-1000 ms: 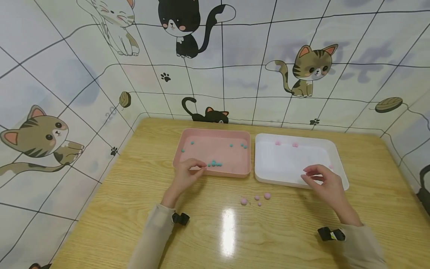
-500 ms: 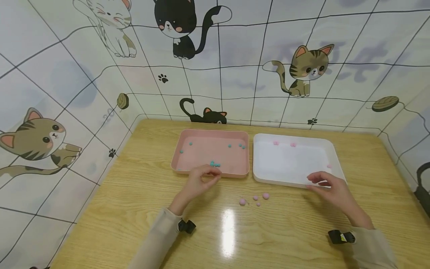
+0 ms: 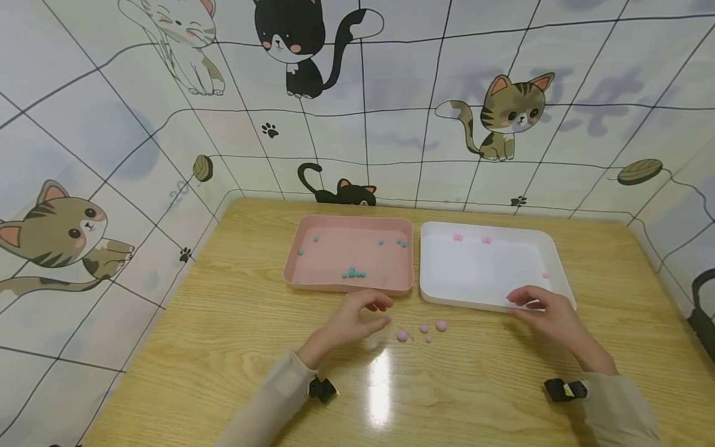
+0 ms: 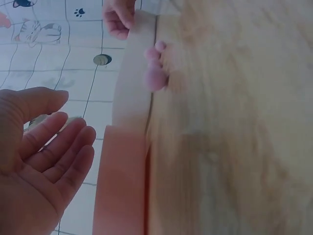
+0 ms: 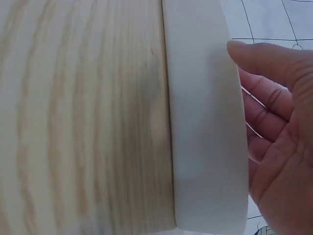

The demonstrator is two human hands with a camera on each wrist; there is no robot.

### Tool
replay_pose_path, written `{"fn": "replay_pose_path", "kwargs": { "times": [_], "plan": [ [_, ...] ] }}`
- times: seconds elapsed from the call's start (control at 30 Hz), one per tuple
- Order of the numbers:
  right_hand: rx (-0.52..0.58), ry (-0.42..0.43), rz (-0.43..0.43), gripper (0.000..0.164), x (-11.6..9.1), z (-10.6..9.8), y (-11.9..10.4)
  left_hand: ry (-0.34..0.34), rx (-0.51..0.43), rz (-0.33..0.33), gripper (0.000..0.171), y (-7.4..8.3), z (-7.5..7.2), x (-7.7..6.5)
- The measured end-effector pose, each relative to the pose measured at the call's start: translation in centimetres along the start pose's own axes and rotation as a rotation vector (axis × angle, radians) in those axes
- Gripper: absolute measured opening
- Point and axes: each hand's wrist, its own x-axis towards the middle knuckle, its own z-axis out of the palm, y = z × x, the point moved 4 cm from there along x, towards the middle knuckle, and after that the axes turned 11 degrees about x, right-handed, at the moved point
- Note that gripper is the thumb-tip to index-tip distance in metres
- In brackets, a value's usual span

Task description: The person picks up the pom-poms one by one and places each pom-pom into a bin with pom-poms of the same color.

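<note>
My left hand (image 3: 353, 320) is over the table just in front of the pink tray (image 3: 335, 288), its thumb and fingers apart with nothing between them. In the left wrist view its palm and loosely bent fingers (image 4: 56, 156) show empty. A short way to its right, several small pink balls (image 3: 441, 325) lie on the wood. My right hand (image 3: 550, 315) is at the near edge of the white tray (image 3: 463, 302), thumb by the outer wall and fingers over the rim. Whether it touches the rim, I cannot tell; no ball shows in it.
Several small teal balls (image 3: 352, 273) lie in the pink tray, some clustered near its front. Small pink pieces (image 3: 458, 238) sit in the white tray. Both trays stand side by side on the wooden table (image 3: 234, 292), before a cat-patterned backdrop (image 3: 402, 136).
My left hand has moved right and toward me, off the pink tray's front, and its thumb and fingers have parted. The right hand has shifted slightly toward the white tray's near edge.
</note>
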Motion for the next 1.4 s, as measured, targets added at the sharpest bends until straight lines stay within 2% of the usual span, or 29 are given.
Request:
{"fn": "replay_pose_path", "kwargs": {
  "times": [0.23, 0.5, 0.87, 1.17, 1.4],
  "plan": [
    [-0.024, -0.006, 0.024, 0.017, -0.1, 0.2, 0.4, -0.114, 0.002, -0.011, 0.03, 0.7, 1.6, 0.0],
    [-0.053, -0.002, 0.033, 0.018, -0.1, 0.4, 0.6, -0.212, 0.031, -0.016, 0.028, 1.2, 3.1, 0.3],
    [-0.068, 0.004, 0.047, 0.019, -0.1, 0.7, 0.7, -0.249, 0.026, -0.031, 0.027, 0.8, 4.4, 0.4],
    [-0.086, 0.01, 0.088, 0.017, 0.0, 0.6, 0.7, -0.323, 0.032, -0.151, 0.024, 0.6, 5.1, 0.7],
    [-0.09, 0.0, 0.096, 0.016, 0.0, 0.6, 0.6, -0.32, 0.058, -0.141, 0.023, 0.3, 5.4, 1.0]
  ]
}}
